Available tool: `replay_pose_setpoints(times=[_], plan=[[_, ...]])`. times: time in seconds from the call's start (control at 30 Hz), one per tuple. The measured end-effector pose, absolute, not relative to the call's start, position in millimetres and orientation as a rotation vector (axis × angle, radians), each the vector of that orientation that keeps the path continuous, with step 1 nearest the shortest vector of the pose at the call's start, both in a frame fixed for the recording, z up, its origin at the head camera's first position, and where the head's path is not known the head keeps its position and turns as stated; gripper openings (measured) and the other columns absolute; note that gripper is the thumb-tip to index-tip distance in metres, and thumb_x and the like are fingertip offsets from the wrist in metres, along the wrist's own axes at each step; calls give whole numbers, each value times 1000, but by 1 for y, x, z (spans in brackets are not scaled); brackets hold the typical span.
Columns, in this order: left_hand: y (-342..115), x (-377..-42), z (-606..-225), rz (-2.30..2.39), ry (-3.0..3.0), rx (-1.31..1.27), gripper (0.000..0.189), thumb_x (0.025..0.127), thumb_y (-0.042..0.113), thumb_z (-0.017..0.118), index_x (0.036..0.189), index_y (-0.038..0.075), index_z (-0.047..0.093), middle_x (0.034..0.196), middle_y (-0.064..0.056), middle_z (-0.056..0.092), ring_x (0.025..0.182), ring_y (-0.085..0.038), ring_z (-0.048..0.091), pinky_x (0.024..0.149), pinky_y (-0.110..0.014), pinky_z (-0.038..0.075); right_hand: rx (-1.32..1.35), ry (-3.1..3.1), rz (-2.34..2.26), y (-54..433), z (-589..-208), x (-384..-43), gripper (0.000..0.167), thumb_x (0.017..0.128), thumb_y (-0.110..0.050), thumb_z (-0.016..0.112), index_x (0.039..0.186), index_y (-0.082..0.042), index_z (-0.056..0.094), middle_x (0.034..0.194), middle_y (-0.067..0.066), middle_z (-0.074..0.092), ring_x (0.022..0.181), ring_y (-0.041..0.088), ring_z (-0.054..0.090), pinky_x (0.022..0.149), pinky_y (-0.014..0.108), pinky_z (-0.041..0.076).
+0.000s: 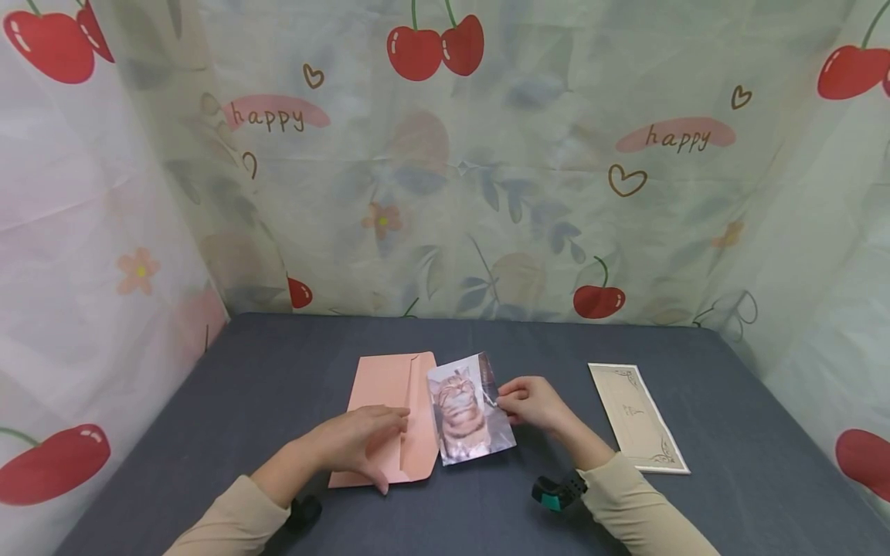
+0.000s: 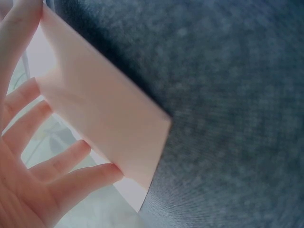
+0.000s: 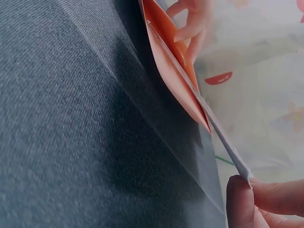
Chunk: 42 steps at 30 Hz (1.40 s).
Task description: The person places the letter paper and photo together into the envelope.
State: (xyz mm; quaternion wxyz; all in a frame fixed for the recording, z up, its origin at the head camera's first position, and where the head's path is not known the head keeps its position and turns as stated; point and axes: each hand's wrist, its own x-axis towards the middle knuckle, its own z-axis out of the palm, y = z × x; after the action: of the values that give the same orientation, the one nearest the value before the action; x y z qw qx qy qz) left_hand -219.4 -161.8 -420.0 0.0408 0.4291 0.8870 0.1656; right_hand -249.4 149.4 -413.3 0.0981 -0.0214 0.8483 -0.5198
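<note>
A pink envelope [image 1: 379,378] lies on the dark tabletop with its flap side to the right. My left hand [image 1: 361,440] rests over it, fingers spread and thumb down by the near edge; in the left wrist view the fingertips [image 2: 111,171] touch the envelope [image 2: 102,102]. My right hand [image 1: 531,401] pinches the right edge of a glossy cat photo [image 1: 462,409] between thumb and fingers. The photo's left edge overlaps the envelope's flap. Seen edge-on in the right wrist view, the photo [image 3: 223,133] slants up from the envelope's gaping mouth [image 3: 166,28] to the right fingertips.
To the right lies a cream card [image 1: 636,417] with ornate corner patterns. A dark cloth [image 1: 514,510] covers the table. Printed curtains [image 1: 459,193] with cherries and flowers hang behind and at both sides. A black and green band [image 1: 556,492] sits at the right wrist.
</note>
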Motion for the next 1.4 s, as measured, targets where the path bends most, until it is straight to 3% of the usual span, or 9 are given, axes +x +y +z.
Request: replay_pose_setpoints(times=[0.53,1.4], plan=[[-161,-219,-418,502,2700,1240,78,61,47,83,124,11,56,139,-10,50,127,-25,49,105,-44,41,-61,2457,-1577,132,-419,-253,21,85,-1,63,102,10,61,80,10,68,62,8,59,61,29,58],[-161,-220,-420,506,2714,1340,71,62,50,81,115,10,58,134,-12,54,121,-25,53,101,-42,44,-55,2427,-1611,113,-425,-253,20,84,0,63,100,10,61,80,12,69,59,7,58,58,27,57]])
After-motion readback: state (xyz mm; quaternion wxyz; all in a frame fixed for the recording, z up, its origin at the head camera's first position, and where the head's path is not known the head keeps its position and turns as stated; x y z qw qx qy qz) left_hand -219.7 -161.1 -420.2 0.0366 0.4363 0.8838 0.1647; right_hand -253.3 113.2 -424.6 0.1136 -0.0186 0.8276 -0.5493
